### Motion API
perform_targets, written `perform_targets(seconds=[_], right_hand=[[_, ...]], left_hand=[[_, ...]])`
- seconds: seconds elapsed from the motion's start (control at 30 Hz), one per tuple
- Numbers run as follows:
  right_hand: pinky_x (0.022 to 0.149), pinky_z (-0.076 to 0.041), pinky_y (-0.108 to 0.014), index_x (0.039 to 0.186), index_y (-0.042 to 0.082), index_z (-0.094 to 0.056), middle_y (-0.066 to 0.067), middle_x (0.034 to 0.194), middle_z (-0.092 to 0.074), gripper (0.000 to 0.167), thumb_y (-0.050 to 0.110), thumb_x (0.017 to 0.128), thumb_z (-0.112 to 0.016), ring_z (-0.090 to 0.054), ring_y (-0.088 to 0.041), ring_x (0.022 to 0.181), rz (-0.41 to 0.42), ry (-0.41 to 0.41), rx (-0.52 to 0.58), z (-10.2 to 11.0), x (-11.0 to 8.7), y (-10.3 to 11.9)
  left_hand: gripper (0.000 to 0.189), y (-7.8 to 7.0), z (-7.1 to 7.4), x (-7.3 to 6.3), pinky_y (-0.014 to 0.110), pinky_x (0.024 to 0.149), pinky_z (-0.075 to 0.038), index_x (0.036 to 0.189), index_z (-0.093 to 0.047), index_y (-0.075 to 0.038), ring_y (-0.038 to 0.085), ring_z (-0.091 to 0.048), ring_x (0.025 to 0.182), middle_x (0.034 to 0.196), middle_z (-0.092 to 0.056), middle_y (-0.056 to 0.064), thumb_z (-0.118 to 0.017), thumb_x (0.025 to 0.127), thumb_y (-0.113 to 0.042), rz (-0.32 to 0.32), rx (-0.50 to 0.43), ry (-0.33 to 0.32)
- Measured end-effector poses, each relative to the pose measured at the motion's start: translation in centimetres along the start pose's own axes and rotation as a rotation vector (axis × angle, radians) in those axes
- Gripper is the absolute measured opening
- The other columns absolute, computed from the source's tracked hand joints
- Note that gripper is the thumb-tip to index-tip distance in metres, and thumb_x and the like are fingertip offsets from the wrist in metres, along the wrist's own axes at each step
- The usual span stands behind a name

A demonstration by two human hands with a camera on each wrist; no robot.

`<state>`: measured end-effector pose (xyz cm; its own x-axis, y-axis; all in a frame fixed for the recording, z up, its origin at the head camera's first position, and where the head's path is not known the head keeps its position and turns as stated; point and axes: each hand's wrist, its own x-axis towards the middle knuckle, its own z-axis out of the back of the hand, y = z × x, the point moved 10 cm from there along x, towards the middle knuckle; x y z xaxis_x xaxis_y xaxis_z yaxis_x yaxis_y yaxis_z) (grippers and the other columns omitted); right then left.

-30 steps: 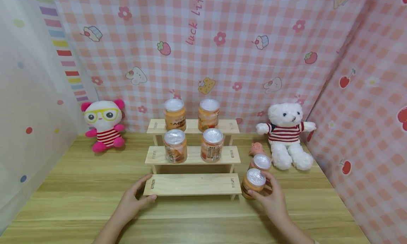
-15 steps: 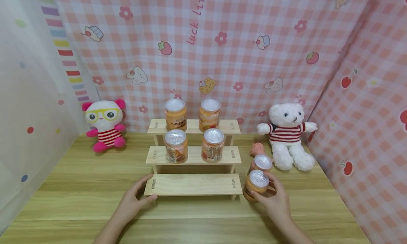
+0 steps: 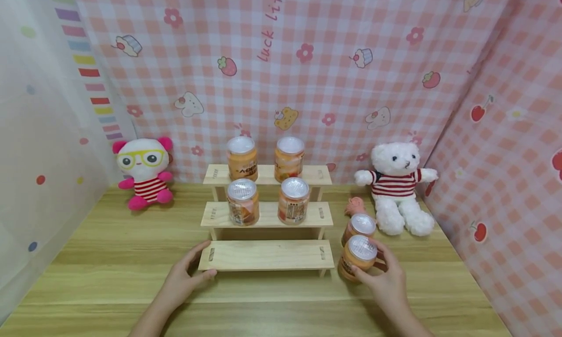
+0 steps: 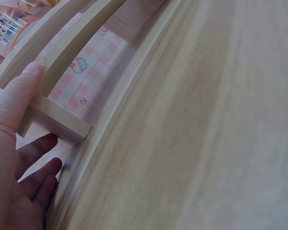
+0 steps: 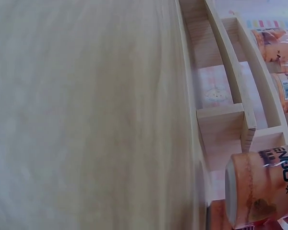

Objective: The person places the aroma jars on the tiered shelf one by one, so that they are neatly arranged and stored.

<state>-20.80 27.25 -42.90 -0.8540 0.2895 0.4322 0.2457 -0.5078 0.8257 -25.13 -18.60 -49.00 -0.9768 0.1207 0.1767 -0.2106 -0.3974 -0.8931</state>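
Note:
A light wooden three-step stand (image 3: 266,255) is in the middle of the table. My left hand (image 3: 183,273) holds the left end of its lowest step, thumb at the front edge and other fingers behind. In the left wrist view the thumb (image 4: 17,96) lies along the step's wood. My right hand (image 3: 387,277) grips an orange can (image 3: 351,264) with a clear lid, just right of the lowest step. The right wrist view shows the can's side (image 5: 261,191) and base, but hardly any of the hand. A second can (image 3: 361,225) stands right behind the held one.
Two cans (image 3: 243,161) stand on the top step and two more (image 3: 293,203) on the middle one. A pink yarn-like bundle (image 3: 354,206) and a white bear (image 3: 397,190) sit back right, a pink-eared panda (image 3: 142,173) back left. Patterned cloth (image 3: 307,83) hangs behind.
My right hand has shifted the gripped can a little to the right, away from the stand's end. My left hand stays where it was on the lowest step.

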Motion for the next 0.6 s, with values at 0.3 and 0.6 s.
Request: perform_targets(seconds=[0.3,0.6], right_hand=[[0.073,-0.047,-0.013,0.118,-0.007,-0.058,-0.012,0.109,-0.060,0.070,-0.019,0.054,-0.083,-0.054,-0.006,0.090,0.067,-0.011,0.034,0.8,-0.1,5.0],[0.074,-0.050,-0.016,0.113,-0.009,-0.059,-0.018,0.107,-0.061,0.067,-0.022,0.052,-0.082,-0.057,-0.007,0.090,0.176,0.036,0.111,-0.3,-0.3,9.2]], left_hand=[[0.071,-0.1,-0.1,-0.1,0.053,0.100,-0.033,0.141,-0.047,-0.012,0.034,-0.049,0.121,0.131,-0.056,0.018,-0.080,0.078,-0.023,0.000,0.003,0.002],[0.073,-0.1,0.1,0.0,0.051,0.100,-0.034,0.141,-0.047,-0.011,0.032,-0.050,0.119,0.130,-0.057,0.017,-0.081,0.078,-0.023,-0.008,0.019,-0.002]])
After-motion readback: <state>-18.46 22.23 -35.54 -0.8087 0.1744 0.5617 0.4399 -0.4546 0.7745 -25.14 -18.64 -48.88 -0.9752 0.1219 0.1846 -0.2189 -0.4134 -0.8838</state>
